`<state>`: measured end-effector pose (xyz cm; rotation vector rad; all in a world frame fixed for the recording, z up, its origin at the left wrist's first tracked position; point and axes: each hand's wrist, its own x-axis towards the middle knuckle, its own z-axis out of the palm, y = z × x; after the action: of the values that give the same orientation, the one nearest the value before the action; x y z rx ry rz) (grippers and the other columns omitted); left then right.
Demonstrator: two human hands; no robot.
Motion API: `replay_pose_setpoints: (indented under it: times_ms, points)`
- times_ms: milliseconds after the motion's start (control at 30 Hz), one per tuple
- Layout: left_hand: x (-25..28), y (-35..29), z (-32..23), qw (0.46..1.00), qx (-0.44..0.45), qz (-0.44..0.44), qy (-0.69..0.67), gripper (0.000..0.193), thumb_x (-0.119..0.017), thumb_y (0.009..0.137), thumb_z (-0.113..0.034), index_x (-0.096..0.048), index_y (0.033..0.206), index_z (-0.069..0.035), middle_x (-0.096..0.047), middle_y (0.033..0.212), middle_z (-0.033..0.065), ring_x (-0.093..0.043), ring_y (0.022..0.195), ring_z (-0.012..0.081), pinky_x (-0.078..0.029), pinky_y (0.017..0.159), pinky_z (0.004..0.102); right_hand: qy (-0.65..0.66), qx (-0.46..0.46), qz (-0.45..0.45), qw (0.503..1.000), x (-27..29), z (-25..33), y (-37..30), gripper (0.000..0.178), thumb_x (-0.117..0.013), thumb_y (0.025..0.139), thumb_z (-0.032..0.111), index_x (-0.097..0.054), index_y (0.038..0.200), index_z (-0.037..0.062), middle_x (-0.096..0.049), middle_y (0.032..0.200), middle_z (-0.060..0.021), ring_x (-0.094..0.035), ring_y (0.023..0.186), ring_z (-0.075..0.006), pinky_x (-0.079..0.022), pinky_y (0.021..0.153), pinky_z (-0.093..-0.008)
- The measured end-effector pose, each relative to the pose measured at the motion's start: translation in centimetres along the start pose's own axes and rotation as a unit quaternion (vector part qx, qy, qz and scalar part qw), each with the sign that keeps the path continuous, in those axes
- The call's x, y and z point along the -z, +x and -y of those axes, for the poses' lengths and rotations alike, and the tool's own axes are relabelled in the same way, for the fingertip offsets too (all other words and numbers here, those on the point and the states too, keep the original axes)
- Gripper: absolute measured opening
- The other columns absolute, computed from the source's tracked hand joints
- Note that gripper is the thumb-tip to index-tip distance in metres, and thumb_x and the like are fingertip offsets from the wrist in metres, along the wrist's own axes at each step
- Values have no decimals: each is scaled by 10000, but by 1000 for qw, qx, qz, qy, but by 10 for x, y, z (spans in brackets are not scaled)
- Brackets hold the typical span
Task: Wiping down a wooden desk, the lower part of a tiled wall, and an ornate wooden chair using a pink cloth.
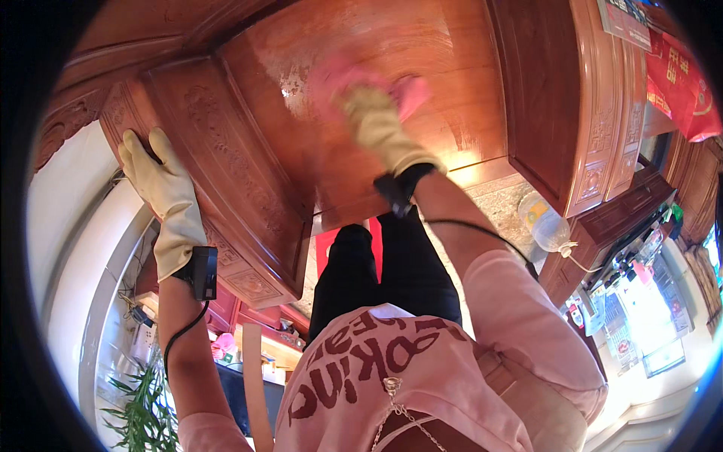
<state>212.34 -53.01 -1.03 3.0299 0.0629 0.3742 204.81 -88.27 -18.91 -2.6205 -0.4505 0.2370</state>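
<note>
My right hand [373,120], in a cream rubber glove, presses a pink cloth [413,93] onto the broad flat panel [459,75] of a glossy red-brown wooden piece of furniture that looks like a seat. Hand and cloth are smeared by motion, and the fingertips are partly hidden by the cloth. Wet-looking streaks shine on the wood around them. At the left my left hand [162,181], gloved the same way, lies with fingers stretched out on the carved wooden side piece [215,143]. It holds nothing.
A matching carved side [584,113] closes off the panel's right. A clear plastic bottle or bag [544,224] with a tied top is near it. Red printed bags [681,87] hang at the upper right. A green plant [143,407] stands at the lower left.
</note>
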Motion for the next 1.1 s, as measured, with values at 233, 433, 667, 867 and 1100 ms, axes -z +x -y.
replay_pose_setpoints:
  times_ms: [233,433,667,867,1100]
  points:
    - [6,8,-6,999,11,-24,23,669,-505,1057,-471,-460,1483,42,-484,1473,357,-452,1356,527,-346,1168,522,-13,24,61,998,-15,-70,-136,330,-588,845,206,-703,1154,210,-678,1040,-53,-647,980,-278,-524,840,-417]
    - [-13,8,-8,999,17,-38,32,690,-458,1060,-493,-461,1486,49,-468,1492,362,-443,1389,495,-312,1188,528,18,-399,-11,917,90,-153,-242,566,-687,895,239,-592,1390,-20,-597,1394,-286,-544,1335,-434,-423,1153,-442]
    - [-8,6,17,992,76,84,53,747,-411,1074,-523,-315,1591,7,-303,1617,345,-280,1519,459,-199,1260,514,270,-371,-235,857,287,-62,-222,418,-746,822,118,-668,1220,19,-678,1155,-221,-688,1047,-293,-542,939,-383]
    - [-16,-26,36,992,8,107,60,759,-479,1060,-478,-273,1603,11,-274,1617,371,-255,1518,500,-188,1262,537,-33,-313,-220,923,392,-65,-193,788,-837,811,257,-494,1494,67,-586,1372,-299,-578,1263,-455,-489,1056,-484]
    - [35,-26,-81,970,96,216,56,728,-633,1003,-391,-375,1572,-16,-308,1602,365,-350,1480,493,-291,1234,512,-125,-271,-120,947,374,-168,-109,770,-713,897,471,-454,1559,176,-401,1582,-304,-438,1426,-488,-381,1183,-485]
